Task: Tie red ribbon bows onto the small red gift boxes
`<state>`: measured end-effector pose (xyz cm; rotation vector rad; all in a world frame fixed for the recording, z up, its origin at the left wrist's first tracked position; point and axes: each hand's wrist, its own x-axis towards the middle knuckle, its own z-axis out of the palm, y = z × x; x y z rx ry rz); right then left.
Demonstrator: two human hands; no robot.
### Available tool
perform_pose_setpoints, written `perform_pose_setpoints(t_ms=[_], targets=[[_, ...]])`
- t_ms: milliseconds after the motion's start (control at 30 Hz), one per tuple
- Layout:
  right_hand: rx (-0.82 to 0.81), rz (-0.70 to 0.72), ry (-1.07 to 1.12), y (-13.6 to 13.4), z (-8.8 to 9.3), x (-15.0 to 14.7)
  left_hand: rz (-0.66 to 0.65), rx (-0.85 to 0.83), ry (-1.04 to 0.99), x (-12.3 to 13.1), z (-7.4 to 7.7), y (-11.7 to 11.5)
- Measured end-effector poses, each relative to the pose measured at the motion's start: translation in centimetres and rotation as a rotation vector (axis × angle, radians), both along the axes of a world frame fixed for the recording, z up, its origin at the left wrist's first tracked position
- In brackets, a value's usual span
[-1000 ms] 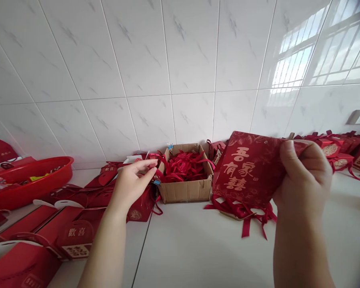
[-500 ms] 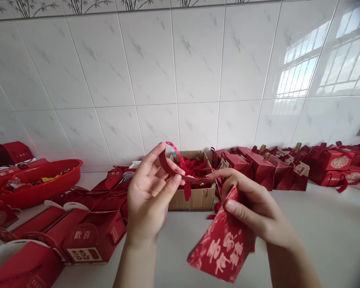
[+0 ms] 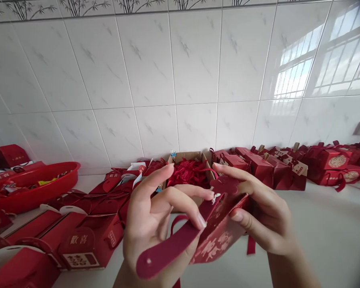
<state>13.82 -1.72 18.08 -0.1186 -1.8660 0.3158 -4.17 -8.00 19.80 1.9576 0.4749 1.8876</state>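
Note:
A small red paper gift box (image 3: 217,242) with pale printed characters hangs tilted between my hands, above the white counter. My right hand (image 3: 258,212) is closed around its upper right side, thumb on the printed face and index finger stretched along the top. My left hand (image 3: 165,216) has its fingers closed on the box's long dark red strap (image 3: 168,250), whose rounded end with a small hole points toward me. A scalloped flap (image 3: 224,185) stands at the top, beside a small whitish piece (image 3: 215,197). Red ribbon shows behind my left hand.
Behind my hands a cardboard box (image 3: 205,160) holds red ribbons. Several folded red boxes (image 3: 87,244) lie at the left, near a red plastic basin (image 3: 75,172). Finished red boxes (image 3: 259,166) line the tiled wall (image 3: 195,64) at the right.
My left hand has come down and right, against the box. The strap has swung toward me, and the box has turned, so its top now shows. My right hand keeps its hold.

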Motion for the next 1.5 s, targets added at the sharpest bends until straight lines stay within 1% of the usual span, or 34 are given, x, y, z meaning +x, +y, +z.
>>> perform_pose_setpoints(t_ms=[133,300,400,467,567,667,733,767,800,900,967,1000,1100,1167,1233,1400,1500], targets=[[-0.016,-0.043,0.003,-0.1,-0.1,0.2,0.032,-0.007,0.066,-0.5,-0.6,0.0],[-0.004,-0.093,0.028,-0.2,0.0,0.3,-0.029,0.029,0.206,-0.8,-1.0,0.1],[-0.005,-0.094,0.019,-0.2,0.1,0.4,-0.004,0.010,0.226,-0.8,-1.2,0.1],[-0.002,-0.081,0.015,-0.2,0.1,0.5,-0.014,-0.024,0.225,-0.8,-1.2,0.0],[0.006,-0.078,0.015,-0.1,0.1,0.6,-0.099,-0.101,0.210,-1.0,-0.7,-0.3],[0.006,-0.082,0.013,-0.1,0.1,0.6,-0.254,-0.222,0.170,-1.4,0.2,-0.6],[0.015,-0.085,0.006,-0.1,0.1,0.6,-0.318,-0.263,0.154,-1.6,0.7,-0.8],[0.020,-0.088,0.001,-0.1,0.1,0.6,-0.305,-0.257,0.154,-1.7,0.8,-0.8],[0.023,-0.091,-0.005,-0.1,0.1,0.6,-0.254,-0.239,0.151,-1.7,0.8,-0.8],[0.035,-0.098,-0.013,-0.2,0.1,0.7,0.022,-0.163,0.117,-1.7,0.5,-0.5],[0.039,-0.101,-0.009,-0.2,0.1,0.7,0.167,-0.140,0.169,-1.8,0.3,-0.3],[0.040,-0.101,-0.009,-0.3,0.1,0.8,0.209,-0.136,0.237,-1.9,0.2,-0.4],[0.037,-0.096,-0.023,-0.3,0.2,0.8,0.251,-0.125,0.500,-2.0,0.4,-0.5],[0.037,-0.089,-0.030,-0.3,0.2,0.7,0.268,-0.112,0.580,-1.9,0.6,-0.5],[0.042,-0.085,-0.033,-0.3,0.3,0.6,0.278,-0.112,0.570,-1.7,0.6,-0.4],[0.066,-0.092,-0.044,-0.4,0.3,0.6,0.278,-0.135,0.466,-1.3,0.6,-0.1],[0.078,-0.116,-0.049,-0.3,0.3,0.8,0.287,-0.195,0.384,-1.5,0.6,-0.1]])
